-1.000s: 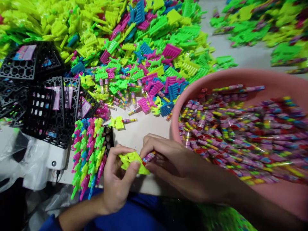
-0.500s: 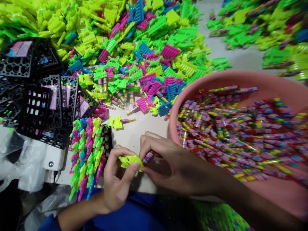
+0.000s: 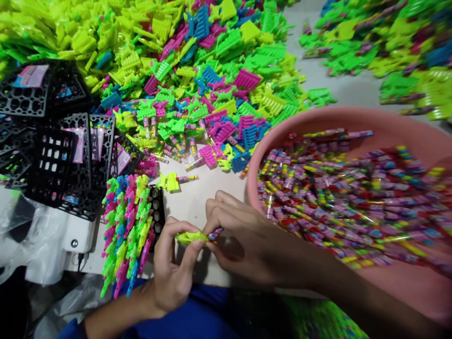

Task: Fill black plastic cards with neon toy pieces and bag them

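Between thumb and fingers, my left hand (image 3: 174, 263) pinches a yellow plastic toy piece (image 3: 190, 238) above the front part of the table. My right hand (image 3: 243, 235) grips a candy-filled tube (image 3: 215, 233) with a purple label, its end up against the yellow piece. Fingers hide the joint, so I cannot tell how deep the tube sits. Left of my hands, rows of coloured toy pieces (image 3: 127, 226) stand in a black holder (image 3: 157, 212). Just beyond my hands lies a yellow piece with a tube attached (image 3: 171, 181).
A pink basin (image 3: 252, 183) full of candy tubes stands at the right. Loose toy pieces (image 3: 212, 75) are heaped across the back. Black perforated racks (image 3: 76, 155) pile up at the left, above a white box (image 3: 79, 233) with a cable and plastic bags (image 3: 45, 254).
The yellow piece has turned to a flatter, more edge-on angle in my left hand. My right fingers have closed further over the tube, so less of it shows.
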`<state>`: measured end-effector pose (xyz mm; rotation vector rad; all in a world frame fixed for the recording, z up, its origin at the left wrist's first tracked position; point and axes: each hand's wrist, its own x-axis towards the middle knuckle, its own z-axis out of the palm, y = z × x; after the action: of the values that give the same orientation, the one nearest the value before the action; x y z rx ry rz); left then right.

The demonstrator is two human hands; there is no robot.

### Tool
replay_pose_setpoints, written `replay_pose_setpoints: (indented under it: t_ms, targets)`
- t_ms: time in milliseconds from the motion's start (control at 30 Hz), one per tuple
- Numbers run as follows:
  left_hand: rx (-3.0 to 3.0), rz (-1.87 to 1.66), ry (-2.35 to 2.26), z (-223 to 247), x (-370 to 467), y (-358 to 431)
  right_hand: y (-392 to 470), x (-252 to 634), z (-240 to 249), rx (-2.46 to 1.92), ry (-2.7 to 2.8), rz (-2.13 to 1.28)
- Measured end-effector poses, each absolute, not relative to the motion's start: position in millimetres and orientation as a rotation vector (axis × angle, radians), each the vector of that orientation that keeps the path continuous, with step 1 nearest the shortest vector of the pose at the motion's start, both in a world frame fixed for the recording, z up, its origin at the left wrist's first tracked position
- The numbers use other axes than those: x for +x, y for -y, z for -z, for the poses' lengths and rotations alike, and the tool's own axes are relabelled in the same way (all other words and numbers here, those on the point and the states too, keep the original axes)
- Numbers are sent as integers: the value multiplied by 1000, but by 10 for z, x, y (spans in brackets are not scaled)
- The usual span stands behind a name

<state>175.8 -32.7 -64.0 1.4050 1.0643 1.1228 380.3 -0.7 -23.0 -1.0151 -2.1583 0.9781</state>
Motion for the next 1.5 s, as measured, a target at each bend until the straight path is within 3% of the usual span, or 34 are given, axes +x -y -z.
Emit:
replay_pose_setpoints:
  t_ms: [400,833,1233,1500]
  targets:
    - [1769,-1194,-961,715,1638,305,19,3807,198,-979,2238,-917]
    - [1675,-1192,-1077,751,1660,305,16,3769,234,-1012,2334,-677]
    - [1491,-1156,-1004,655,1705,270,-29,3829,203,-931,2018,-1209]
    - [1848,-1166,-839,764,1522,239,-9,3848,197,-940,2163,-1112]
